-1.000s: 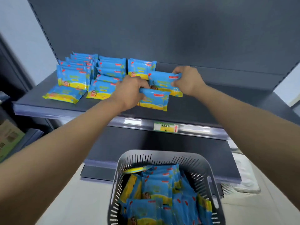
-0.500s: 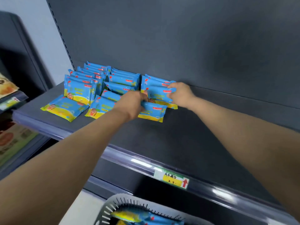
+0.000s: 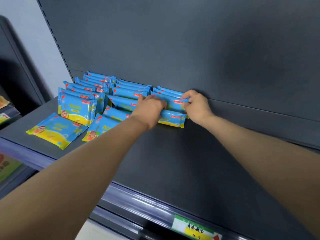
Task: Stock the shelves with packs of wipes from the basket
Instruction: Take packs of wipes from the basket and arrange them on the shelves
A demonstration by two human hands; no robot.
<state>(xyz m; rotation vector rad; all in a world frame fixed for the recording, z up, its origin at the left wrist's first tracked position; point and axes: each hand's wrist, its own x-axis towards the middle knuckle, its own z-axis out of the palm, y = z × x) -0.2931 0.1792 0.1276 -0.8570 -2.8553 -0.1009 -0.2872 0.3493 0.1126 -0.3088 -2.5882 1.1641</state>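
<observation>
At six o'clock a green and yellow price tag sits on the shelf rail, its print too blurred to read. Your forearms reach up from seven and four o'clock. At twelve, your left hand and right hand close on opposite ends of a blue pack of wipes, standing it behind a lower pack. At ten o'clock more packs stand in rows, one flat pack in front. The basket is out of view.
</observation>
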